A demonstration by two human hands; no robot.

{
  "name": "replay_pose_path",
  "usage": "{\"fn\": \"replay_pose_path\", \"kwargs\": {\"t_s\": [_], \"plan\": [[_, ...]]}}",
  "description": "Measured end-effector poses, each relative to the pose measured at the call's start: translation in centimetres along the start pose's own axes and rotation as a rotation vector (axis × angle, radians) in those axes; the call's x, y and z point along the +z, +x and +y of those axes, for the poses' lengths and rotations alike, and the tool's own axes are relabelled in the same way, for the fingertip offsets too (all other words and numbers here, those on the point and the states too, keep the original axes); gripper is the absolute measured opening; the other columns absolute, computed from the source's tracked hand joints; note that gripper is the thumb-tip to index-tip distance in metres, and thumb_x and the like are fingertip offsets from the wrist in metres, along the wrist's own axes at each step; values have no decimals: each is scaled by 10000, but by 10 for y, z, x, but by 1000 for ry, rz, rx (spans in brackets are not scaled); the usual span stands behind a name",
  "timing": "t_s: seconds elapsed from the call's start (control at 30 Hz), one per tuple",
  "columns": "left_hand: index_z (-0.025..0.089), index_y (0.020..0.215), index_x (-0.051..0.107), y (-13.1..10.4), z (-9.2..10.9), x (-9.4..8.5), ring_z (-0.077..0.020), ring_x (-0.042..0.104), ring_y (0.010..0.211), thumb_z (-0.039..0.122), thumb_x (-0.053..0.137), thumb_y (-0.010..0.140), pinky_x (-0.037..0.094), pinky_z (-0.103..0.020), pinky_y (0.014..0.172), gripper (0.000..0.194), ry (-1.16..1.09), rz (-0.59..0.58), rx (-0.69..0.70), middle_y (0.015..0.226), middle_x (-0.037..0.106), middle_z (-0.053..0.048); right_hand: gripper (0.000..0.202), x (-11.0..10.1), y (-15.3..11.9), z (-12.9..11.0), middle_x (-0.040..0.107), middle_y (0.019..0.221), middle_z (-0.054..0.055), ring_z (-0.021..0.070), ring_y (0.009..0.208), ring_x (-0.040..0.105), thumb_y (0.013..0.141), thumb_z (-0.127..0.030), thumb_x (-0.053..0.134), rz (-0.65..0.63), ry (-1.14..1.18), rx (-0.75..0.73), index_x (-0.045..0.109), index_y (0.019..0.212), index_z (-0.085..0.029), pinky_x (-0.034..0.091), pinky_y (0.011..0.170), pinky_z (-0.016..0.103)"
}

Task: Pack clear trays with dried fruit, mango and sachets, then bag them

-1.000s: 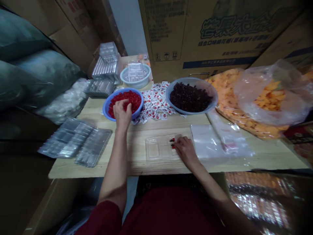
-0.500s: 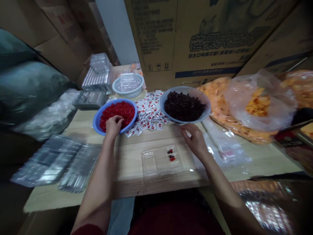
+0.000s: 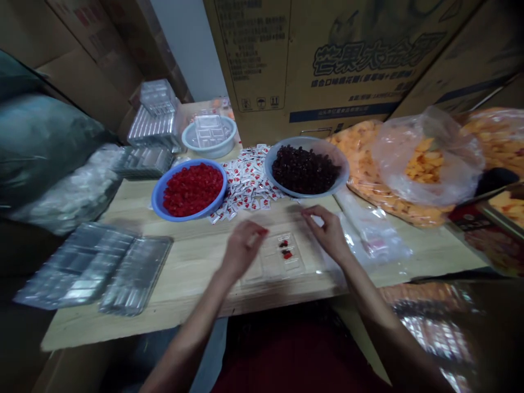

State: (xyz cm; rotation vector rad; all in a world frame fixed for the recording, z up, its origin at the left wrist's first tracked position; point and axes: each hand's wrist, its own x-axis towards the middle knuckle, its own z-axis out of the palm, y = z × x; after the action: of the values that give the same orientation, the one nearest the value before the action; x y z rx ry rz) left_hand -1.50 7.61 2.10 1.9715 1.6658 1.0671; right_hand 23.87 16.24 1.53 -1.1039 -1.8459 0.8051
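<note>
My left hand point(image 3: 242, 248), a little blurred, pinches a small red candy piece point(image 3: 262, 231) between its fingertips, over the left part of a clear plastic tray point(image 3: 268, 267). In the tray's right-hand compartments lie a few red and dark pieces point(image 3: 287, 255). My right hand point(image 3: 327, 232) hovers right of the tray, thumb and forefinger closed together; whatever they hold is too small to make out. Beyond the left hand stands a blue bowl point(image 3: 158, 202) heaped with red pieces point(image 3: 192, 188). A pale blue bowl point(image 3: 341, 183) of dark pieces point(image 3: 305, 169) sits beyond the right hand.
Between the bowls spreads a pile of small printed sachets point(image 3: 251, 177). Clear trays point(image 3: 90, 267) are stacked at left, more point(image 3: 153, 128) behind. A pale basin point(image 3: 210, 150) holds clear trays. Plastic bags point(image 3: 372, 229) and bagged orange pieces point(image 3: 360, 158) lie right. Cardboard boxes point(image 3: 262, 65) stand behind.
My left hand has left the bowl of red pieces and come right and nearer, over the tray, with a red candy piece in its fingers. My right hand stays about where it was.
</note>
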Motion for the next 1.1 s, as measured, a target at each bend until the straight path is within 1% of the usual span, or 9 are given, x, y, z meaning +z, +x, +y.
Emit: {"fn": "replay_pose_path", "kwargs": {"t_s": [0.1,0.23,0.37,0.5,0.67,0.77,0.87,1.0,1.1], "plan": [[245,946,690,-37,38,53,-220,633,936,302,545,954,531,-382,845,157,17,-240,88,946,678,-74,170,8,-51,-4,693,967,66,262,973,643,946,-308,550,-75,45,44,714,984,-284,516,875,430],[193,937,690,-55,39,90,-248,644,926,253,534,956,544,-428,848,168,160,-336,83,969,677,-104,175,14,-89,1,680,1035,78,270,1020,630,950,-295,560,-150,77,59,722,1014,-290,523,908,461],[186,1065,687,-64,35,97,-262,618,1008,189,516,956,524,-441,903,202,219,-336,116,1048,671,-108,199,18,-107,7,668,1112,82,270,1091,601,954,-260,555,-217,40,-5,726,1050,-292,510,954,482],[228,1146,668,-66,40,82,-209,606,1028,206,500,972,518,-356,902,243,97,-305,114,1088,657,-67,215,16,-112,10,658,1144,94,257,1120,589,963,-245,544,-224,7,-48,716,1091,-256,503,973,457],[178,1223,621,-3,5,41,-211,578,1106,250,490,977,478,-345,975,289,258,-53,-27,1177,645,-103,220,25,-55,15,674,1145,111,256,1103,602,967,-236,524,-142,-78,-127,711,1082,-219,499,967,449],[127,1192,641,53,-30,27,-266,554,1144,135,509,915,440,-407,1010,307,600,-198,-30,1202,653,-153,271,57,6,19,663,1235,122,259,1179,571,942,-183,526,-222,-197,-221,697,1151,-201,459,1034,457],[82,1054,689,89,-54,31,-298,575,1079,74,498,871,458,-422,939,265,702,-343,1,1032,698,-188,351,98,54,21,636,1296,147,259,1232,535,874,-115,584,-385,-421,-216,666,1215,-139,393,1100,432],[83,947,703,98,-63,37,-321,556,1099,101,461,900,443,-445,921,248,716,-386,47,980,697,-206,228,130,77,25,688,1119,185,274,1165,556,871,-68,556,-422,-503,-161,722,1026,-90,369,1094,406],[115,970,696,86,-60,26,-303,546,1103,139,455,925,429,-437,941,246,697,-362,67,1031,692,-177,251,123,72,28,694,1064,190,267,1108,583,917,-67,487,-397,-495,-121,727,988,-93,418,1018,376]]}}
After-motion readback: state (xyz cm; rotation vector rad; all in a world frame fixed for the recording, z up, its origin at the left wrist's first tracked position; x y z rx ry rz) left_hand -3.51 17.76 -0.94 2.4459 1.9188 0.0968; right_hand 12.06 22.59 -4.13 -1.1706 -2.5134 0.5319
